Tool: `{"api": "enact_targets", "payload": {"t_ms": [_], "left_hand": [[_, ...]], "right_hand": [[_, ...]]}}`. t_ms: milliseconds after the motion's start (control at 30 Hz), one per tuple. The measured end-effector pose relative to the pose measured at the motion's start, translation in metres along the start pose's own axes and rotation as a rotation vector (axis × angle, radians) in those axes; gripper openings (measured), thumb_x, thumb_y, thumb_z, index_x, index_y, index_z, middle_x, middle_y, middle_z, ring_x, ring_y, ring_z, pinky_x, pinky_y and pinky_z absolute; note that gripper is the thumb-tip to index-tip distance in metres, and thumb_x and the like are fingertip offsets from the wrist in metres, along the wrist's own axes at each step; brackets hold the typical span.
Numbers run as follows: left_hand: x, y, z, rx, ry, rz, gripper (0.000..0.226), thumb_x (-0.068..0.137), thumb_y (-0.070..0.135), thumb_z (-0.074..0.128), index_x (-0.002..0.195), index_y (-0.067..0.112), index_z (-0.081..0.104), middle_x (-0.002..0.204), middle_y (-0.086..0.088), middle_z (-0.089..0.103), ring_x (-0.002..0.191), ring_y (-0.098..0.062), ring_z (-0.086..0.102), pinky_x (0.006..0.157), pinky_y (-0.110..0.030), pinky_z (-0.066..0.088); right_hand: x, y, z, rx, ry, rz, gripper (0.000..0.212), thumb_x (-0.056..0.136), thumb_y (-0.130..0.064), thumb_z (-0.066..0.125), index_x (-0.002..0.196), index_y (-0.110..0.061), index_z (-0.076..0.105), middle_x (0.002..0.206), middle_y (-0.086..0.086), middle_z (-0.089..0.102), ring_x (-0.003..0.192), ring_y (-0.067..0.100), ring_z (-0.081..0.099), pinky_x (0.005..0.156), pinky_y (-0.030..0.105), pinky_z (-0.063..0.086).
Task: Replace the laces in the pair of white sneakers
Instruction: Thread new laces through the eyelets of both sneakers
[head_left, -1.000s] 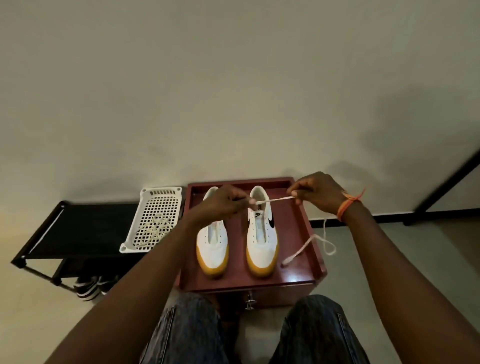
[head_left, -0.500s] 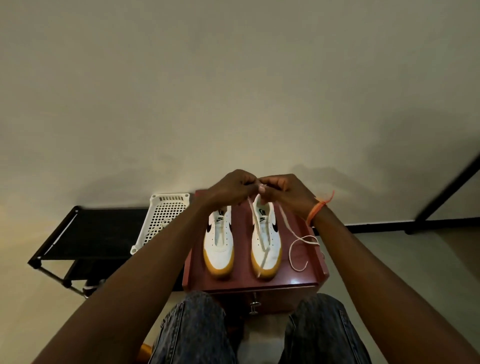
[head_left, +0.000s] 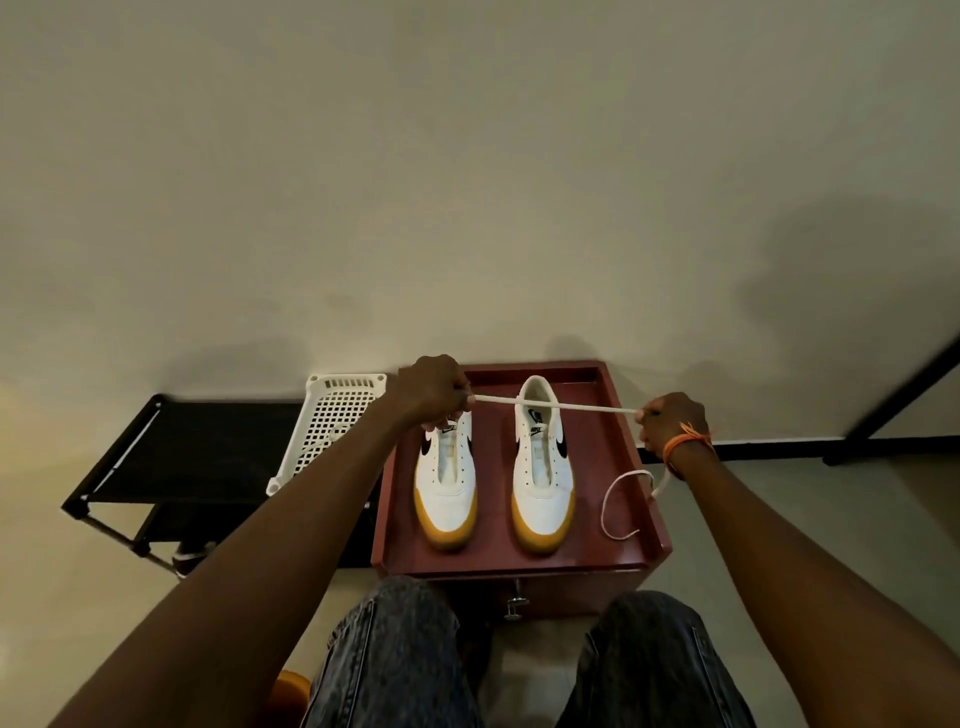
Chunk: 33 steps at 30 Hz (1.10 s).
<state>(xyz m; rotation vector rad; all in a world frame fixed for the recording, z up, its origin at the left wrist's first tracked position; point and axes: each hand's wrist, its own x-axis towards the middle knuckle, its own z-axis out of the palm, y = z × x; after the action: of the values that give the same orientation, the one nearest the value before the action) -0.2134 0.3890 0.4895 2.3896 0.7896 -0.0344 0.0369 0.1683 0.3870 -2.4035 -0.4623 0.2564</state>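
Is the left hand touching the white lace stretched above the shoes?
Touching. In the head view the left hand pinches one end of the taut lace, which runs straight out of its curled fingers toward the right hand.

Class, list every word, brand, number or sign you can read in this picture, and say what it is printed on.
No text reads clearly.
Right sneaker: black swoosh on its side; small dark tongue label, too blurred to read.
Left sneaker: black swooshes on both sides; tongue label partly hidden by the left hand, unreadable.
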Motion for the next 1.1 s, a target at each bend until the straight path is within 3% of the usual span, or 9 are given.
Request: {"api": "enact_targets", "payload": {"t_ms": [100, 233, 300, 467, 600, 700, 833, 1000, 1100], "left_hand": [[0.011, -0.011, 0.008, 0.094, 0.033, -0.003, 0.02, 0.092, 0.022, 0.061, 0.076, 0.021, 0.074, 0.066, 0.01, 0.066, 0.069, -0.01, 0.064, 0.066, -0.025, 0.043], [0.029, -0.018, 0.04, 0.054, 0.073, 0.041, 0.029, 0.09, 0.036, 0.057, 0.062, 0.033, 0.065, 0.068, 0.01, 0.07, 0.076, -0.01, 0.065, 0.071, -0.028, 0.044], [0.039, -0.016, 0.065, 0.114, 0.024, 0.074, 0.03, 0.091, 0.043, 0.05, 0.067, 0.033, 0.066, 0.074, 0.01, 0.071, 0.083, -0.011, 0.061, 0.08, -0.037, 0.045], [0.06, -0.015, 0.122, -0.14, -0.085, 0.184, 0.026, 0.098, 0.016, 0.056, 0.074, 0.006, 0.061, 0.071, -0.009, 0.063, 0.061, -0.013, 0.055, 0.063, -0.033, 0.041], [0.074, -0.033, 0.147, -0.279, -0.11, 0.065, 0.018, 0.097, 0.013, 0.058, 0.082, 0.007, 0.068, 0.069, 0.005, 0.059, 0.063, -0.006, 0.052, 0.062, -0.023, 0.04], [0.072, -0.052, 0.163, -0.371, -0.088, -0.063, 0.016, 0.09, 0.02, 0.07, 0.082, 0.006, 0.074, 0.063, 0.009, 0.062, 0.058, -0.004, 0.054, 0.061, -0.022, 0.043], [0.057, -0.058, 0.189, -0.591, 0.006, -0.235, 0.022, 0.088, 0.028, 0.073, 0.075, 0.011, 0.072, 0.055, 0.001, 0.062, 0.048, -0.008, 0.056, 0.052, -0.026, 0.047], [0.07, -0.069, 0.16, -1.372, 0.246, -0.498, 0.024, 0.102, 0.019, 0.05, 0.08, 0.012, 0.056, 0.063, 0.003, 0.042, 0.035, -0.003, 0.028, 0.034, -0.016, 0.021], [0.085, -0.089, 0.112, -1.859, 0.36, -0.468, 0.031, 0.107, 0.025, 0.035, 0.079, 0.018, 0.046, 0.068, 0.004, 0.065, 0.036, -0.002, 0.038, 0.034, -0.013, 0.029]], "right_hand": [[0.005, 0.007, 0.014, -0.041, -0.016, 0.024, 0.014, 0.086, -0.008, 0.063, 0.089, -0.005, 0.076, 0.091, 0.023, 0.072, 0.084, 0.04, 0.069, 0.08, 0.049, 0.058], [0.0, -0.01, 0.035, -0.258, -0.214, -0.117, 0.028, 0.092, -0.015, 0.061, 0.117, -0.004, 0.069, 0.122, 0.019, 0.065, 0.116, 0.037, 0.058, 0.096, 0.034, 0.043], [-0.013, -0.023, 0.046, -0.093, -0.289, -0.181, 0.034, 0.093, -0.018, 0.063, 0.126, -0.009, 0.064, 0.129, 0.013, 0.063, 0.122, 0.03, 0.057, 0.098, 0.028, 0.039], [-0.049, -0.035, 0.083, 0.622, -0.682, -0.16, 0.031, 0.099, -0.013, 0.055, 0.13, -0.011, 0.058, 0.113, 0.01, 0.069, 0.101, 0.017, 0.068, 0.088, 0.028, 0.053], [-0.051, -0.008, 0.106, 0.496, -0.539, -0.232, 0.027, 0.095, -0.008, 0.06, 0.12, -0.016, 0.066, 0.076, 0.003, 0.069, 0.072, 0.006, 0.065, 0.073, 0.019, 0.05], [-0.043, 0.019, 0.115, 0.503, -0.484, -0.161, 0.016, 0.088, -0.012, 0.07, 0.101, -0.021, 0.073, 0.076, -0.001, 0.073, 0.076, 0.01, 0.069, 0.08, 0.025, 0.052], [-0.047, 0.034, 0.12, 0.486, -0.495, -0.136, 0.004, 0.084, -0.014, 0.075, 0.087, -0.016, 0.077, 0.076, -0.004, 0.074, 0.07, 0.008, 0.067, 0.068, 0.024, 0.054], [-0.033, 0.05, 0.086, 0.434, -0.591, -0.07, 0.014, 0.092, -0.008, 0.063, 0.097, -0.001, 0.074, 0.066, -0.009, 0.068, 0.053, -0.004, 0.052, 0.056, 0.011, 0.041], [-0.011, 0.07, 0.06, 0.321, -0.502, -0.045, 0.013, 0.091, -0.014, 0.066, 0.084, -0.018, 0.076, 0.079, 0.013, 0.073, 0.068, 0.012, 0.06, 0.068, 0.028, 0.049]]}}
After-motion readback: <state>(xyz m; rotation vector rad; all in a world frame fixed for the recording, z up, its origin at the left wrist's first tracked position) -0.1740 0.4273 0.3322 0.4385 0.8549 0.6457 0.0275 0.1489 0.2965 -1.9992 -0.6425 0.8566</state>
